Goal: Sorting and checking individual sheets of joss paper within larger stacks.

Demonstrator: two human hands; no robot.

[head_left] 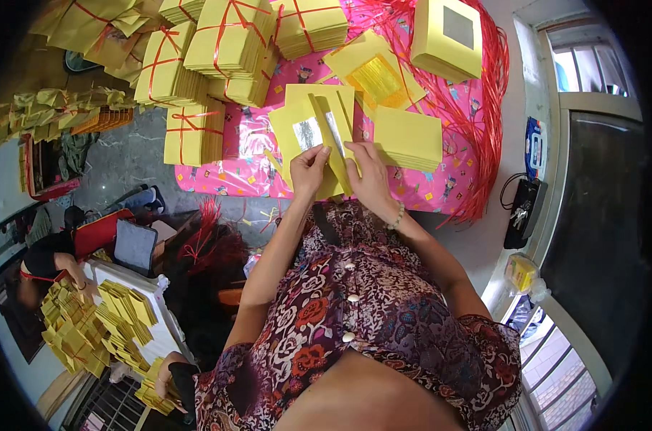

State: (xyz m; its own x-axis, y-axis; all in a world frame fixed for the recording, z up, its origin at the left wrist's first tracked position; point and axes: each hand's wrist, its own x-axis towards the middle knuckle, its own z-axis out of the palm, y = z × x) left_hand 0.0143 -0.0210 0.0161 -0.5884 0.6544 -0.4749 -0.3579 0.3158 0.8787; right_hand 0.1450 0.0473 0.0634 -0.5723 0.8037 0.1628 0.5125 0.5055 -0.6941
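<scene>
One folded yellow sheet (329, 134) lies between the left hand (308, 172) and the right hand (370, 172), close to the middle of the near edge of the pink-covered table (250, 179). It runs lengthwise away from the person's body, a narrow strip of silver showing along it. The left thumb and forefinger are drawn close together at its left side; whether paper is pinched between them, I cannot tell. On its right side the right fingers are stretched out, with a narrow gap to the thumb, and their tips touch the paper. A beaded bracelet (396, 215) circles the right wrist.

Beneath the fold are more yellow sheets (286, 129), one bearing a silver patch (306, 134) just beyond the left fingertips. Near the right hand, toward the table's right edge, sits a low yellow stack (409, 133); beyond it lie sheets with a gold patch (375, 79). A thick yellow block (430, 54) with a grey square stands near the far right corner. Loose red strands (493, 108) trail along the right edge, and yellow bundles tied with red ribbon (225, 39) crowd the left edge.
</scene>
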